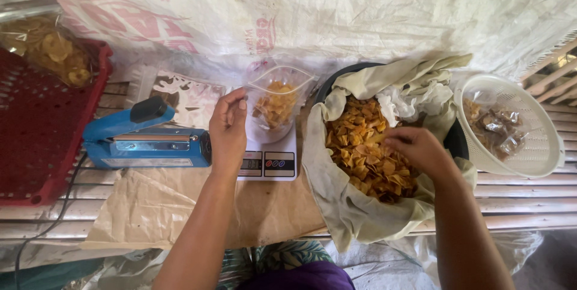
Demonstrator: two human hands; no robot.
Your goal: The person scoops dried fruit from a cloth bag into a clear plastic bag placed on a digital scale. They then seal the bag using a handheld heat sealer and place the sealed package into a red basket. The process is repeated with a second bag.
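The left hand [227,126] pinches the near-left rim of a clear plastic bag [277,102], fingers together on the film; the bag stands open on a small white scale [270,159], partly filled with golden chips. The right hand [419,150] rests in the cloth-lined basin [354,206] of chips [360,152] to the right, fingers curled into the heap; whether they grip any cannot be told.

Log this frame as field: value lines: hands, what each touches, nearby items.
left hand: holds the rim of a clear bag part-filled with chips, standing on a white kitchen scale
right hand: down in the chips, closed state unclear
chips container: dark basin lined with pale cloth
left of scale: blue heat sealer, red crate
right: white colander
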